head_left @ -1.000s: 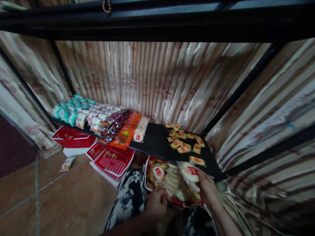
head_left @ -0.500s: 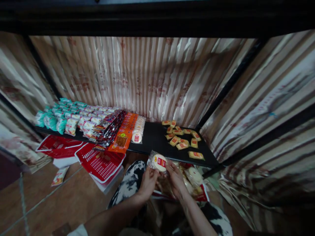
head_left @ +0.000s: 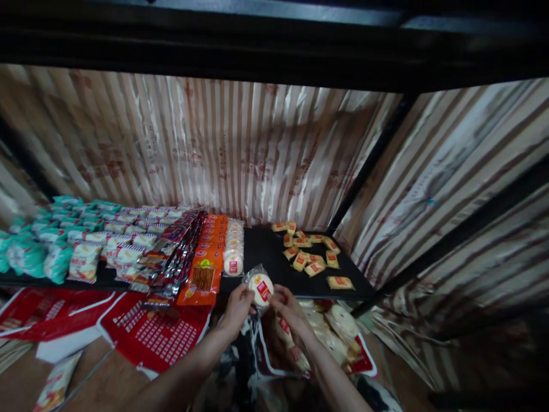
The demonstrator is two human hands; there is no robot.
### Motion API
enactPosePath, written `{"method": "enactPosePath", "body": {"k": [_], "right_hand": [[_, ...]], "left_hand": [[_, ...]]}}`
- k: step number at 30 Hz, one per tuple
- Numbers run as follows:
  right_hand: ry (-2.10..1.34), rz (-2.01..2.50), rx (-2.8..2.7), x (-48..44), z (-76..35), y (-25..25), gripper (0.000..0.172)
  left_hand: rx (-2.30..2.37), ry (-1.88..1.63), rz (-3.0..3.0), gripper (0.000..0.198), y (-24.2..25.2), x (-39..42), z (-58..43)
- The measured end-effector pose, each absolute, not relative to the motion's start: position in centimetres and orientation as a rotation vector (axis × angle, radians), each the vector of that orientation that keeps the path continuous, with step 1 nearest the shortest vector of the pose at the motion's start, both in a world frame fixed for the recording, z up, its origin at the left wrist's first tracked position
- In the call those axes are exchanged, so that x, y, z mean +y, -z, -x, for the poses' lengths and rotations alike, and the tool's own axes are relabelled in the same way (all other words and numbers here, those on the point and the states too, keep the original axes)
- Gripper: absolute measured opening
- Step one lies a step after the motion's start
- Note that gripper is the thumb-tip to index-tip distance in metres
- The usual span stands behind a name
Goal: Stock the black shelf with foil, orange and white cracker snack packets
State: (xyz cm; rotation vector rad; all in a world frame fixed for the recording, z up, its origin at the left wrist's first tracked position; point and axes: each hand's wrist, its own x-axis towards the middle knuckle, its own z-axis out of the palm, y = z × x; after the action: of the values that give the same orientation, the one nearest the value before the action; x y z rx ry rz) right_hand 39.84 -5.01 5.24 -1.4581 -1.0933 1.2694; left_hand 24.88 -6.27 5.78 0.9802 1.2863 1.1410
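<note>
Between my two hands is a round, pale cracker in a clear wrapper [head_left: 261,289] with a red label. My left hand [head_left: 238,306] pinches its left edge, and my right hand [head_left: 286,307] grips its right edge. It hangs just in front of the black shelf [head_left: 263,260]. A row of similar round wrapped crackers [head_left: 234,252] lies on the shelf, up and left of my hands. Below my right hand stands a red basket with a white rim [head_left: 372,361], holding more wrapped crackers [head_left: 328,329].
Orange snack packs [head_left: 210,246], dark shiny packets [head_left: 182,246], white packets [head_left: 86,260] and teal packets [head_left: 28,252] fill the shelf's left. Small yellow wrapped snacks [head_left: 315,266] lie scattered at right. Red baskets [head_left: 156,326] and a loose packet [head_left: 58,380] are on the floor. Black posts [head_left: 369,160] frame the shelf.
Both hands, still holding the wrapped cracker, have moved left and nearer the row of round crackers. The camera view has shifted, showing the shelf closer and more of the basket below.
</note>
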Motion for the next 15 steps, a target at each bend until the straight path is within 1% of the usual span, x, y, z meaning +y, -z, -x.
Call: {"method": "enactPosePath", "body": {"k": [2, 4, 6, 9, 11, 14, 15], "right_hand": [[-1.105, 1.461, -1.185, -2.4, -40.3, -5.3, 0.054], [-1.038, 1.434, -1.300, 0.2, -40.9, -5.5, 0.050], [-1.112, 1.381, -1.363, 2.8, -41.2, -5.8, 0.042], [-1.223, 1.328, -1.293, 6.6, -41.4, -5.8, 0.039], [-1.225, 1.334, -1.193, 9.1, -41.2, -5.5, 0.038], [-1.132, 1.426, -1.086, 13.0, -40.9, -4.6, 0.035], [-1.081, 1.478, -1.088, 14.2, -40.8, -4.1, 0.033]], "left_hand": [[1.267, -1.078, -1.048, 0.020, -6.0, -3.7, -24.7], [1.247, -1.038, -1.087, 0.018, -6.2, -1.1, -24.9], [1.252, -1.019, -1.121, 0.017, -6.2, 1.6, -25.2], [1.324, -1.032, -1.146, 0.018, -6.1, 5.2, -25.9], [1.407, -1.063, -1.140, 0.024, -6.0, 7.4, -26.5], [1.540, -1.127, -1.135, 0.044, -5.7, 10.0, -27.7], [1.579, -1.136, -1.145, 0.048, -5.5, 10.8, -28.2]]}}
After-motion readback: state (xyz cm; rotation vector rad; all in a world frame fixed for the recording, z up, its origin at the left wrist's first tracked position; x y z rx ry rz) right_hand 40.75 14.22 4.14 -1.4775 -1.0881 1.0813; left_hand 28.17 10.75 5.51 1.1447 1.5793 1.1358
